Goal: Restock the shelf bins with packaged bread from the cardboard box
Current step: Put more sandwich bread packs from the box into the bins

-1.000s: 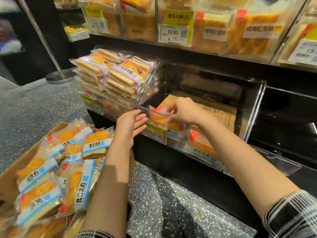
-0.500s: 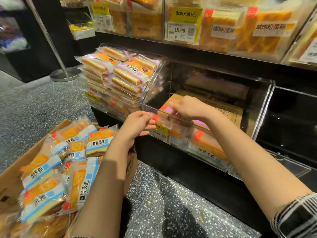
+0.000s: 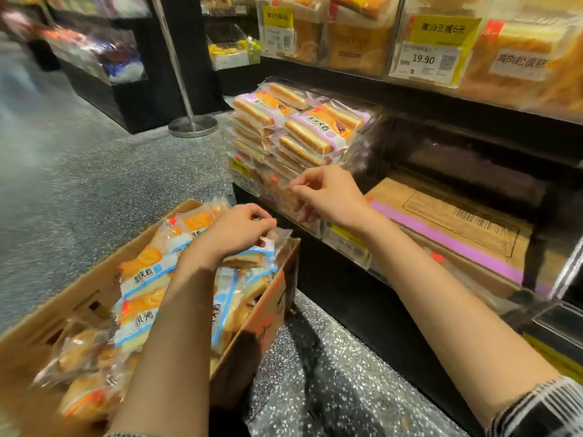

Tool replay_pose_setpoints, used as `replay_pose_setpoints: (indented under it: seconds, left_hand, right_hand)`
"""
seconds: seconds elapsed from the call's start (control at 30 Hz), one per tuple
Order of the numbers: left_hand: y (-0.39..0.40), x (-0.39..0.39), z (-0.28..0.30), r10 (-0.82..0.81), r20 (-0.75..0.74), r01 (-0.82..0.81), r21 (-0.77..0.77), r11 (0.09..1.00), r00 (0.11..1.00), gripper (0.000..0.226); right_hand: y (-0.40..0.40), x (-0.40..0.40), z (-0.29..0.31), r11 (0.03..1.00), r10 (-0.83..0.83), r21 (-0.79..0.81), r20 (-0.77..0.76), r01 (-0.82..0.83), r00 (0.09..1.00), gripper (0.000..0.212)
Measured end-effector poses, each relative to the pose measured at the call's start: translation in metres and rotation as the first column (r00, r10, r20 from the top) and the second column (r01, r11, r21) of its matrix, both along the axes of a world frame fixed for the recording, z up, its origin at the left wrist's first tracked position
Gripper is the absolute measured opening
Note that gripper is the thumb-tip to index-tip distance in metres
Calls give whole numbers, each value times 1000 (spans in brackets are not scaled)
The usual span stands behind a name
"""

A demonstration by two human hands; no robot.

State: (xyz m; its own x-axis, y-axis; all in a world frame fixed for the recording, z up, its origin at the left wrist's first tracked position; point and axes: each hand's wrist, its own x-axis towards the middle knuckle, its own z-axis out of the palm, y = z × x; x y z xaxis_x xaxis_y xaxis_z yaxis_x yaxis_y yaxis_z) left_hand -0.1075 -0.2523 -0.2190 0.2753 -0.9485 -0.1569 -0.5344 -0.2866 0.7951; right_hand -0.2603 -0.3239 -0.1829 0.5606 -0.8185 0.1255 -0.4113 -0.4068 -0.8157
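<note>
Left fingers (image 3: 263, 220) curl onto a blue-banded clear bread packet (image 3: 252, 257) at the brown cardboard box (image 3: 268, 310) far corner; right hand (image 3: 325, 197) hovers loosely curled, empty. Pick-up step: lift into clear shelf bin (image 3: 347, 247).

Left forearm (image 3: 176, 326) hides packets in the cardboard box (image 3: 268, 313).

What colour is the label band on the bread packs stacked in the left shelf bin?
Light purple, on the bread packs, seen clearly in the head view.

Speckled floor (image 3: 94, 197) – cardboard box (image 3: 271, 313) on it
</note>
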Motion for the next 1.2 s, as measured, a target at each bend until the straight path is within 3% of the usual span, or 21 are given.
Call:
replay_pose_setpoints:
  seconds: [0.07,0.13,0.27,0.43,0.67,0.87,0.97,1.03,1.2]
  left_hand:
    - [13,21,-7,-43,333,17,79,997,942,23]
    - [28,37,-15,-95,479,12,173,985,873,32]
    - [44,64,-34,-134,467,1,275,961,874,34]
    - [48,82,-50,-97,434,-3,225,974,896,29]
    - [55,96,-58,-50,418,-18,156,988,907,27]
    - [61,100,-60,-41,391,-22,155,988,919,26]
    - [63,99,-58,-27,361,-26,140,990,932,27]
    - [65,98,-57,9,318,-48,116,992,948,31]
    - [68,95,-54,135,262,-151,43,988,956,53]
  right_hand:
    - [1,17,-11,998,61,34,-56,-59,997,13]
    - [1,33,-24,994,108,8,-166,-108,980,18]
    - [-6,59,-53,989,81,-79,-411,-124,908,46]
    - [-18,82,-95,988,22,-108,-613,-112,790,75]
    - [-18,97,-116,943,-174,-326,-643,-61,746,66]
    - [-21,103,-115,934,-171,-333,-734,-129,657,86]
    - [-17,104,-111,945,-155,-296,-775,-136,613,73]
    - [-12,106,-108,959,-102,-245,-771,-144,629,58]
    - [-13,103,-86,981,116,-59,-582,-184,805,40]
